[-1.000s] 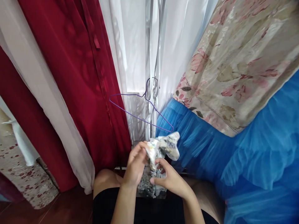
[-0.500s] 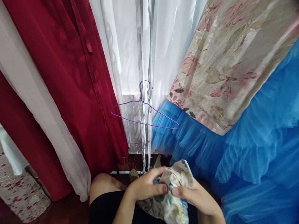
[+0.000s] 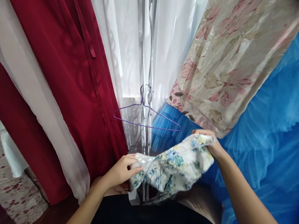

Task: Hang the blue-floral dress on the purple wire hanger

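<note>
Stretched between my two hands is a white cloth garment printed with blue, green and yellow flowers; its exact kind does not show. My left hand grips its left edge, thumb lying over the fabric. At the upper right corner my right hand is closed on the cloth, with its fingers partly behind it. The garment hangs loosely over my lap, its lower edge blurred. Just above it, a purple wire hanger hangs bare from a white metal stand.
Long red fabric and a sheer pale panel hang at left. White curtains hang behind the stand. At right are a beige floral cloth and blue ruffled tulle. Patterned fabric shows at lower left.
The garment was bunched between my hands near my lap. Now my hands are farther apart and it is spread out, the right hand having moved up and to the right.
</note>
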